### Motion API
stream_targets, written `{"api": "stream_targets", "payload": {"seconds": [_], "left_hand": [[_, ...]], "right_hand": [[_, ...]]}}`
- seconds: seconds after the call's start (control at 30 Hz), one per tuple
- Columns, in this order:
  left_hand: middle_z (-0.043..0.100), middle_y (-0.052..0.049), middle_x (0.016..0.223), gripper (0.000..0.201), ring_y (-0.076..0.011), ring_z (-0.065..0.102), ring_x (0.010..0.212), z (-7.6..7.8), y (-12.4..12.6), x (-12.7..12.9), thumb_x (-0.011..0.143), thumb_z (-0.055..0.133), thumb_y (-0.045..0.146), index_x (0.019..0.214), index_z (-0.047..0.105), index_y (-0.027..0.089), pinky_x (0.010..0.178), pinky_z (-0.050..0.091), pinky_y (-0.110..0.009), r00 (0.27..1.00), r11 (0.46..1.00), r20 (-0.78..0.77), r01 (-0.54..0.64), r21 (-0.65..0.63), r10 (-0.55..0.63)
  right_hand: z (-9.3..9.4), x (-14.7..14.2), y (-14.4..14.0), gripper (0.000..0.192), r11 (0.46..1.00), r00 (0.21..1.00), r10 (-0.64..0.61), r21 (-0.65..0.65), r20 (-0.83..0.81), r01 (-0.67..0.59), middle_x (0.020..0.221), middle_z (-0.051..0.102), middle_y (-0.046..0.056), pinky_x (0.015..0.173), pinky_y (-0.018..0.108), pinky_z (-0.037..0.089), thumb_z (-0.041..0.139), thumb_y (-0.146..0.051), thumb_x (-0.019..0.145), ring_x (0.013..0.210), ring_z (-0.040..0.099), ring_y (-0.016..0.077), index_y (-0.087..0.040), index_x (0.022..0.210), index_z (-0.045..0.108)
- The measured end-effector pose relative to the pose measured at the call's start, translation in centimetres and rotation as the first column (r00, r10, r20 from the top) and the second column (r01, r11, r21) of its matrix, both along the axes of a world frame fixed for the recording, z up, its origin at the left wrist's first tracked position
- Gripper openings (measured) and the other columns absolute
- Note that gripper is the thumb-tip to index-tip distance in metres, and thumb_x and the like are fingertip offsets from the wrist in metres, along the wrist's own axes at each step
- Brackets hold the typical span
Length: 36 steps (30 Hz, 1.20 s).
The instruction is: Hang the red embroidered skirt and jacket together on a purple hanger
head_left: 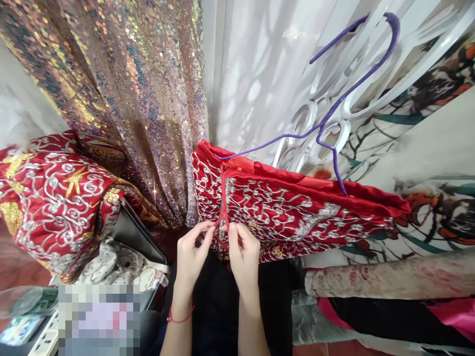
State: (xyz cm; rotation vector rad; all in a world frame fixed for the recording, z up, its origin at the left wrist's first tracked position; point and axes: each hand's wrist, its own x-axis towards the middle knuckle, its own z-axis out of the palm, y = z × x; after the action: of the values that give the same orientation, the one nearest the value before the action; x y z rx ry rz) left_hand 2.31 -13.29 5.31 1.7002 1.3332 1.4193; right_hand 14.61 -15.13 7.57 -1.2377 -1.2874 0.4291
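A red skirt-like garment (274, 202) with silver embroidery hangs from a purple hanger (304, 134). From its red waistband a thin red ribbon (223, 193) comes down in two strands. My left hand (195, 247), with a red string bracelet (180, 319) at the wrist, pinches one strand. Close beside it, my right hand (243, 247) pinches the other strand between thumb and fingers. Both hands are in front of the garment, below its waistband. The strand ends are mostly hidden by my fingers.
A sequined curtain (148, 99) hangs at the left. Another red embroidered garment (67, 198) lies over a black object (139, 230) there. White scrollwork (334, 94) stands behind the hanger. Rolled and folded fabrics (371, 277) lie at the right. A power strip (46, 333) sits lower left.
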Motion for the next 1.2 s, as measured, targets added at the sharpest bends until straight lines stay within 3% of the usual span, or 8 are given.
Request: {"api": "stream_targets", "payload": {"seconds": [0.1, 0.27, 0.4, 0.63, 0.9, 1.03, 1.13, 1.2], "left_hand": [[0.079, -0.006, 0.1, 0.017, -0.0189, 0.075, 0.087, 0.1, 0.0, 0.1, 0.09, 0.066, 0.027, 0.1, 0.078, 0.021, 0.078, 0.058, -0.027, 0.998, 0.998, -0.025, 0.055, 0.042, -0.054], [0.079, -0.008, 0.1, 0.017, -0.0224, 0.075, 0.093, 0.5, -0.4, 0.5, 0.09, 0.063, 0.022, 0.099, 0.077, 0.02, 0.089, 0.059, -0.034, 0.99, 0.977, -0.107, 0.106, 0.186, -0.087], [0.078, -0.009, 0.104, 0.023, -0.0228, 0.074, 0.096, 0.6, -0.6, 0.6, 0.092, 0.057, 0.022, 0.104, 0.077, 0.021, 0.09, 0.059, -0.037, 0.992, 0.979, -0.111, 0.079, 0.188, -0.058], [0.077, -0.008, 0.11, 0.029, -0.0204, 0.073, 0.101, 0.6, -0.7, 0.6, 0.098, 0.052, 0.034, 0.106, 0.075, 0.019, 0.094, 0.056, -0.031, 0.989, 0.995, 0.126, 0.081, -0.051, -0.074], [0.075, -0.005, 0.093, 0.02, -0.0171, 0.072, 0.086, 2.8, 0.6, 3.8, 0.087, 0.069, 0.035, 0.096, 0.07, 0.017, 0.081, 0.057, -0.027, 0.94, 0.992, 0.34, 0.054, -0.116, -0.012], [0.071, -0.004, 0.095, 0.015, -0.0154, 0.071, 0.089, 2.7, 0.6, 4.4, 0.088, 0.066, 0.029, 0.099, 0.061, 0.019, 0.084, 0.056, -0.027, 0.92, 0.998, 0.392, -0.001, -0.064, 0.026], [0.069, -0.003, 0.097, 0.019, -0.0137, 0.071, 0.091, 2.4, 0.3, 4.3, 0.087, 0.065, 0.025, 0.103, 0.056, 0.02, 0.085, 0.056, -0.025, 0.876, 0.997, 0.479, -0.022, -0.075, 0.055], [0.07, -0.002, 0.096, 0.023, -0.012, 0.07, 0.083, 2.4, 0.2, 4.1, 0.085, 0.067, 0.025, 0.104, 0.053, 0.021, 0.073, 0.057, -0.021, 0.824, 0.993, 0.564, 0.021, -0.118, 0.05]], "right_hand": [[-0.6, -0.4, 0.0, 0.028, 0.994, 0.996, -0.086, -0.07, -0.007, 0.085, 0.075, 0.071, 0.003, 0.062, 0.025, 0.052, 0.053, -0.04, 0.098, 0.061, 0.065, 0.014, -0.018, 0.098, 0.071], [0.0, -0.8, 0.2, 0.053, 0.979, 0.979, -0.137, -0.13, 0.15, 0.157, 0.076, 0.069, 0.004, 0.058, 0.026, 0.05, 0.058, -0.05, 0.094, 0.06, 0.063, 0.016, -0.015, 0.134, 0.061], [1.0, -0.9, 0.3, 0.029, 0.999, 0.991, -0.045, -0.02, 0.128, 0.048, 0.081, 0.067, 0.006, 0.061, 0.026, 0.05, 0.051, -0.035, 0.099, 0.061, 0.06, 0.0135, -0.019, 0.104, 0.075], [0.8, -1.5, 0.0, 0.03, 0.999, 0.994, -0.019, 0.033, -0.107, 0.023, 0.068, 0.064, 0.003, 0.055, 0.024, 0.047, 0.054, -0.027, 0.096, 0.057, 0.056, 0.0113, -0.017, 0.074, 0.072], [-0.7, -2.0, 0.2, 0.017, 0.982, 0.874, -0.021, -0.176, -0.485, -0.074, 0.054, 0.049, -0.006, 0.04, 0.02, 0.036, 0.059, -0.035, 0.089, 0.042, 0.041, 0.0077, -0.019, 0.084, 0.063], [-0.7, -1.3, 0.3, 0.017, 0.978, 0.847, -0.005, -0.179, -0.532, -0.107, 0.073, 0.066, -0.002, 0.043, 0.019, 0.04, 0.059, -0.026, 0.084, 0.045, 0.045, 0.0068, -0.021, 0.1, 0.057], [-0.7, -0.9, 0.4, 0.017, 0.945, 0.847, 0.116, -0.206, -0.519, -0.255, 0.066, 0.062, -0.004, 0.041, 0.019, 0.036, 0.057, -0.024, 0.084, 0.042, 0.039, 0.0057, -0.019, 0.098, 0.062], [-0.8, -0.9, 0.4, 0.018, 0.936, 0.833, 0.148, -0.196, -0.532, -0.292, 0.061, 0.058, -0.005, 0.041, 0.018, 0.034, 0.056, -0.025, 0.084, 0.042, 0.038, 0.0053, -0.018, 0.097, 0.067]]}}
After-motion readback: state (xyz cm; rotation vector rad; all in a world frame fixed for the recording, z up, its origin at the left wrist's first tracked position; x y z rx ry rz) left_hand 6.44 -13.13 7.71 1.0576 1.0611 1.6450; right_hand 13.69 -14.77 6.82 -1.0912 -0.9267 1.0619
